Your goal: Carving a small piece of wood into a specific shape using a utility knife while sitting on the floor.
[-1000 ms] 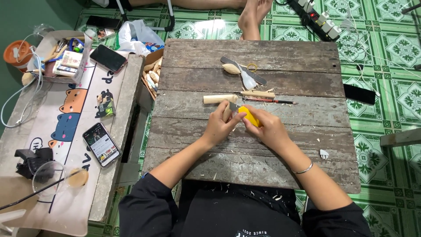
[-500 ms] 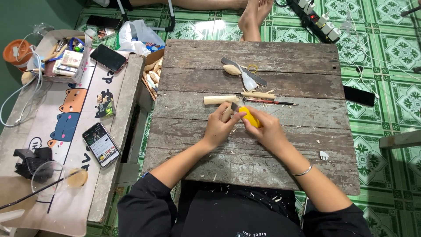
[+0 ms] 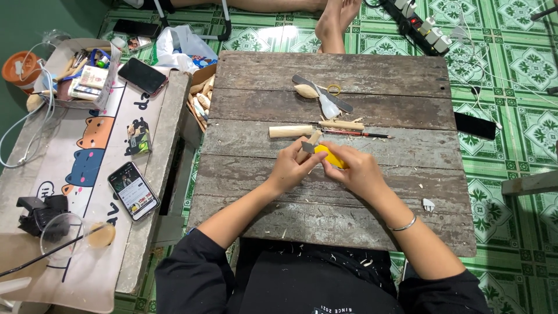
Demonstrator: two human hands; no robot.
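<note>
Head view: the left hand (image 3: 289, 168) pinches a small pale wooden piece (image 3: 309, 143) between thumb and fingers, held upright just above the middle of the weathered plank counter (image 3: 261, 110). The right hand (image 3: 358, 170) is closed around a yellow-handled knife (image 3: 332, 156), whose blade end meets the wooden piece. Compared with the earlier frames, both hands stay in nearly the same spot and grip; the wooden piece stands a little more clear of the left fingers, while everything lying on the counter is unmoved. Just beyond the hands lie a short wooden dowel (image 3: 290, 131) and a red pencil (image 3: 357, 134), and farther off a carved wooden spoon (image 3: 306, 91) beside a grey file (image 3: 323, 93). On the side bench to the left, a smartphone (image 3: 133, 190) lies face up.
</note>
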